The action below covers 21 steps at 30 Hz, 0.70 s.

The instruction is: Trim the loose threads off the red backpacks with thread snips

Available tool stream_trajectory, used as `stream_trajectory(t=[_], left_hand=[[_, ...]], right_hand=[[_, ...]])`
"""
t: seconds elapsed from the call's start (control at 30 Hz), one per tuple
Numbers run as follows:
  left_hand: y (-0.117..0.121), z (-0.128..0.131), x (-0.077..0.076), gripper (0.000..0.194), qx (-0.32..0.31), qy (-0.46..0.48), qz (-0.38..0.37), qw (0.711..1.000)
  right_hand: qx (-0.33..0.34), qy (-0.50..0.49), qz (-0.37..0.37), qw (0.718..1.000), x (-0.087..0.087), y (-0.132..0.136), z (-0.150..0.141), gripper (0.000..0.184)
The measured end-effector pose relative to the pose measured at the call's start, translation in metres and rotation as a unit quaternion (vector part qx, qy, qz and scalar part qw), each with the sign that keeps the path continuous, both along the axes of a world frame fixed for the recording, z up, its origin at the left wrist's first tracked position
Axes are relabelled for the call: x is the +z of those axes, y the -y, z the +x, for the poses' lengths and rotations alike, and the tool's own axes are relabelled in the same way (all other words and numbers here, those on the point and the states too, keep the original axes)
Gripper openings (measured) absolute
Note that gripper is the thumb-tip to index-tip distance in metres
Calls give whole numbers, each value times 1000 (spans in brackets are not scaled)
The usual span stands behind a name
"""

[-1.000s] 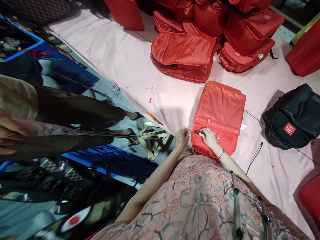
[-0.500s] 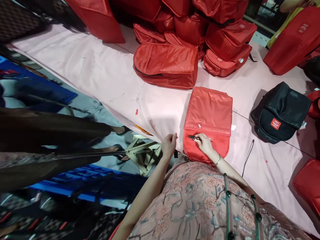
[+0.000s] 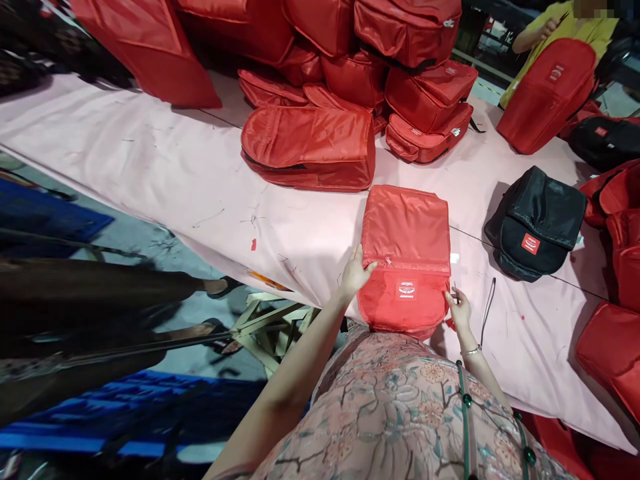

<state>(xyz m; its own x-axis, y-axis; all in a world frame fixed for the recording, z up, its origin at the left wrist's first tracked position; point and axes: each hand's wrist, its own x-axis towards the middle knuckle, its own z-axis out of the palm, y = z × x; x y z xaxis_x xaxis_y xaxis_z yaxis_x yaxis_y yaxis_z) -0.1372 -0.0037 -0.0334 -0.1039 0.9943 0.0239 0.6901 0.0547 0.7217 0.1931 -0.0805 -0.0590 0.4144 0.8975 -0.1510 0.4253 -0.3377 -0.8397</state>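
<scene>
A flat red bag (image 3: 406, 227) lies before me on the pink-covered table, its flap panel toward the far side and a small white printed label (image 3: 407, 288) on the near part. My left hand (image 3: 356, 272) grips the bag's left edge, thumb on top and fingers along the side. At the right edge is my right hand (image 3: 459, 310), closed around small dark thread snips (image 3: 456, 293), with fingertips touching the bag's side. A zipper pull (image 3: 388, 261) shows near the flap seam. How firmly the right fingers hold the bag, I cannot tell.
Another red bag (image 3: 310, 148) lies beyond, before a pile of red bags (image 3: 425, 100). To the right stands a black bag (image 3: 537, 220) with a red label. A dark cord (image 3: 489, 312) lies nearby. Across the table a person in yellow (image 3: 580, 30) stands behind a red bag.
My right hand has moved from the bag's near panel to its right edge with the snips. My left hand has come onto the left edge. The white label is now uncovered; the view has shifted.
</scene>
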Motion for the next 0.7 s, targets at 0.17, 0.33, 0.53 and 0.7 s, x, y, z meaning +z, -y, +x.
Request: stream_trajectory(t=[0.17, 0.33, 0.53, 0.7], left_hand=[[5, 11, 10, 67, -19, -66, -23, 997], [12, 15, 27, 65, -11, -143, -50, 988], [11, 40, 36, 40, 0, -224, 2, 975], [-14, 56, 28, 37, 17, -240, -67, 968]], right_hand=[[6, -99, 26, 995, -9, 7, -6, 54], [19, -112, 11, 994, -7, 2, -3, 53], [17, -138, 24, 990, -1, 7, -9, 51], [10, -148, 33, 988, -2, 15, -21, 52]])
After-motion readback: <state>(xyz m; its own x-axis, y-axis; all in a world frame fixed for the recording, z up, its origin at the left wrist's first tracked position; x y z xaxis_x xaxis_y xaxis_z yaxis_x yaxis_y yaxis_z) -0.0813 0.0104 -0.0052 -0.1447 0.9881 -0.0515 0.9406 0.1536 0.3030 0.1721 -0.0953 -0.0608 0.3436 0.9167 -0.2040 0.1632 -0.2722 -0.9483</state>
